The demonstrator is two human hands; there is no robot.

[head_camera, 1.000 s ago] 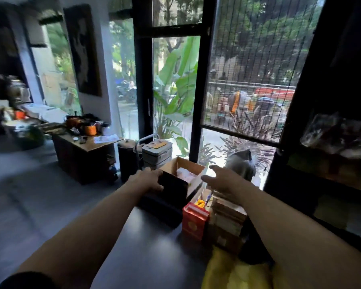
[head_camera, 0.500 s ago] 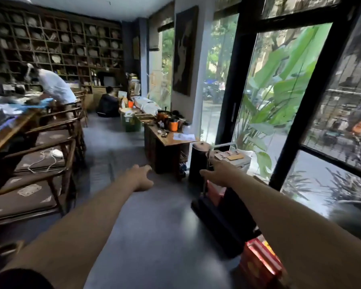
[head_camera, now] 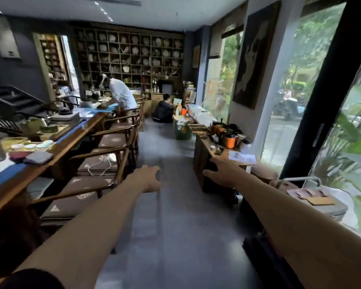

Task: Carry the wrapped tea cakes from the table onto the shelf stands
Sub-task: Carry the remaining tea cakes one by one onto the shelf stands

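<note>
Both my arms stretch forward over the grey floor, and neither hand holds anything. My left hand (head_camera: 149, 178) hangs with loosely relaxed fingers above the aisle. My right hand (head_camera: 222, 174) is spread in front of a low wooden side table (head_camera: 204, 149). At the far end of the room a tall grid shelf (head_camera: 131, 57) holds many round wrapped tea cakes on stands. A long wooden table (head_camera: 56, 147) runs down the left side. I see no tea cake within reach of either hand.
Wooden chairs (head_camera: 104, 163) with brown cushions line the long table. A person in white (head_camera: 121, 94) bends over its far end; another (head_camera: 164, 108) crouches by the shelf. Orange pots (head_camera: 229, 140) crowd the side table. A grey box (head_camera: 313, 199) sits by the window at right.
The view has swung left from the cardboard box and stacked packets by the window to the length of the room. My hands have left the box and hold nothing.
</note>
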